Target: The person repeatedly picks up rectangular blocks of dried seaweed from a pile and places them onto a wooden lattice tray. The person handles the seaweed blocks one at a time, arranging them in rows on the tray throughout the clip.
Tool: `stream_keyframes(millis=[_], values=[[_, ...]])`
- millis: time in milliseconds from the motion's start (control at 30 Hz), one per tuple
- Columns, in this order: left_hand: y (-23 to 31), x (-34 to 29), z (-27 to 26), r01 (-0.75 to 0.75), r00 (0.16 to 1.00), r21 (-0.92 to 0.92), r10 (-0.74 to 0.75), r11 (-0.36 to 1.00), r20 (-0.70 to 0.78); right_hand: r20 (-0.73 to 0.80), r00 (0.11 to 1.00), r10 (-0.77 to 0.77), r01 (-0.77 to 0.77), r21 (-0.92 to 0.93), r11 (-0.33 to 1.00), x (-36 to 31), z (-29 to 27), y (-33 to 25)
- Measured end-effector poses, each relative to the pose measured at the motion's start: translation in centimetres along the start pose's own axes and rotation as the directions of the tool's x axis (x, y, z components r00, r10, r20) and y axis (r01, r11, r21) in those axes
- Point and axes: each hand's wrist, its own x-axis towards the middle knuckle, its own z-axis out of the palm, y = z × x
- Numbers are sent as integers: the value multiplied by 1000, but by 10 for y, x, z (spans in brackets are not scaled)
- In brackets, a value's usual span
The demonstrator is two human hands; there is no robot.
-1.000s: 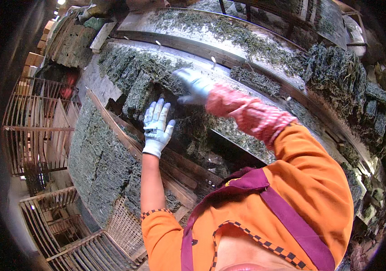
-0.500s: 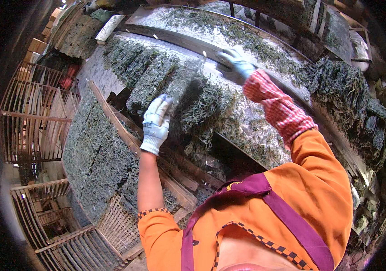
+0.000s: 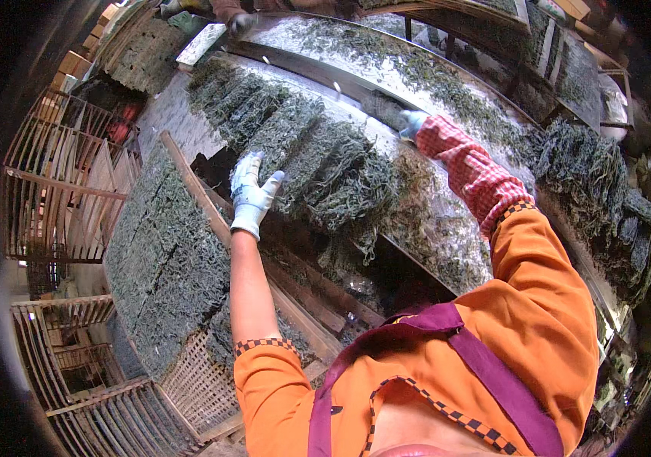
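Just nearside of the leafy row [image 3: 318, 164], my left hand [image 3: 252, 192] spreads empty, perhaps to steady it; right of the row, my right hand [image 3: 413, 126] blurs, its hold unclear.

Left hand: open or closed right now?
Open: the gloved left hand has its fingers extended and thumb apart; whether it touches the dark green strands is unclear.

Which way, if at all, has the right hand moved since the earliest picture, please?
Yes: the right hand has moved rightward, from left of the nearest white peg to right of it.
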Motion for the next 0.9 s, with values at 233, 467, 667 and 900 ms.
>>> stream_keyframes(millis=[233,467,667,900], values=[[-27,7,0,29,999,-268,-23,963,27,-498,671,-549,707,208,675,54,-17,-117],[-17,5,-9,13,1000,-247,-8,969,23,-28,900,-436,258,839,479,79,3,-125],[45,-61,-40,-131,981,-85,116,988,-157,-127,988,-92,118,216,969,6,43,36],[93,-264,-83,242,959,-116,-256,963,-120,-223,975,-9,218,947,237,-44,61,-6]])
